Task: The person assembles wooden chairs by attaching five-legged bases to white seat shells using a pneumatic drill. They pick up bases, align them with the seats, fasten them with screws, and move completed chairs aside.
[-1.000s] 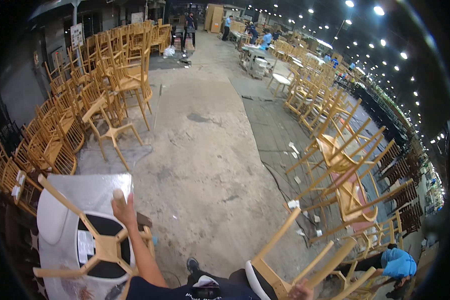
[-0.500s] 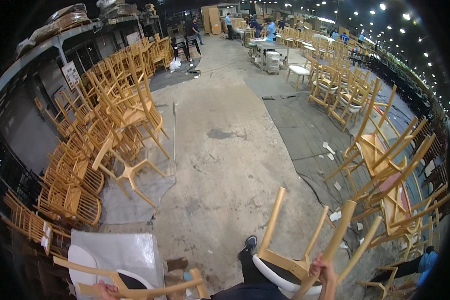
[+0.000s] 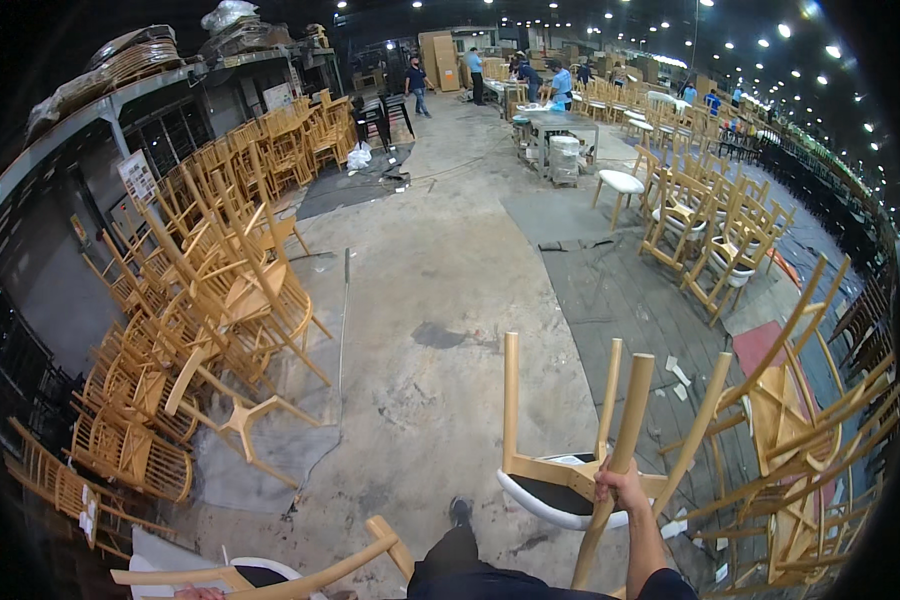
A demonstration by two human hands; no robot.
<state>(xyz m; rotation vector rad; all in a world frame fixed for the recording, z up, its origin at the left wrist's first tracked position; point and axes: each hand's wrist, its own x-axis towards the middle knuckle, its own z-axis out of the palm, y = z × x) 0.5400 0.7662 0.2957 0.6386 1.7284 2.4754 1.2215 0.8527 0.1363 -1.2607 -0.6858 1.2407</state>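
At the lower right, my right hand [image 3: 622, 486] is closed round a thick wooden leg of an upturned chair [image 3: 540, 467]. Its pale wooden legs point upward, and the white seat rim with a dark underside faces me. My left hand [image 3: 200, 593] shows only partly at the bottom edge, fingers wrapped on the wooden frame of a second chair [image 3: 315, 580] with a white rim and dark underside. Most of that chair is cut off by the picture's edge. My dark shoe [image 3: 460, 511] is on the concrete between the two chairs.
Stacked wooden chairs [image 3: 260, 290] line the left, with a chair frame [image 3: 242, 420] projecting toward the aisle. More upturned chairs [image 3: 785, 420] stand close on the right. Grey floor sheeting [image 3: 610, 290] with paper scraps borders the concrete aisle [image 3: 440, 260]. Several people work near a far table [image 3: 560, 120].
I have moved forward along the aisle with both chairs. The right-hand chair sits higher in view, its legs more upright; my left hand and its chair have dropped toward the bottom edge.
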